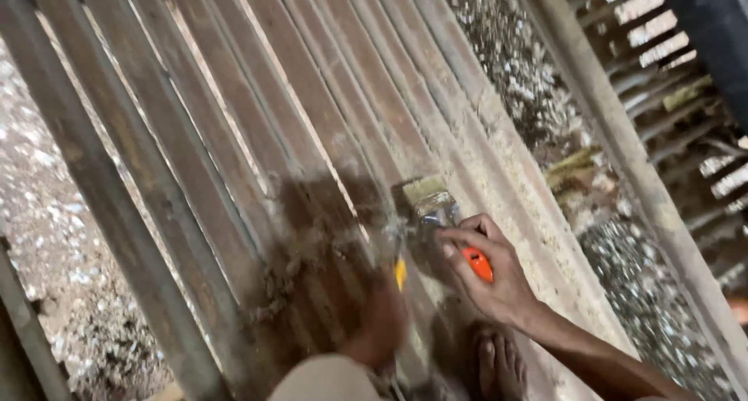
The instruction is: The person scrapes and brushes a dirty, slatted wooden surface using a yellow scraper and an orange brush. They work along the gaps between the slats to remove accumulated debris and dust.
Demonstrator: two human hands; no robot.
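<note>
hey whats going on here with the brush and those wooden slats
A person crouches over a frame of long brown wooden slats dusted with sawdust. Their right hand grips a flat paintbrush with an orange handle and pale bristles, bristles pressed against a slat. The left hand is blurred in the picture and rests on the slats beside a small yellow object that cannot be made out. A bare foot sits on the wood below the brush. Wood shavings cover the ground around the frame.

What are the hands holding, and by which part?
The right hand grips a metal-banded paintbrush by its orange handle. The blurred left hand seems to hold something yellow; where cannot be told.
</note>
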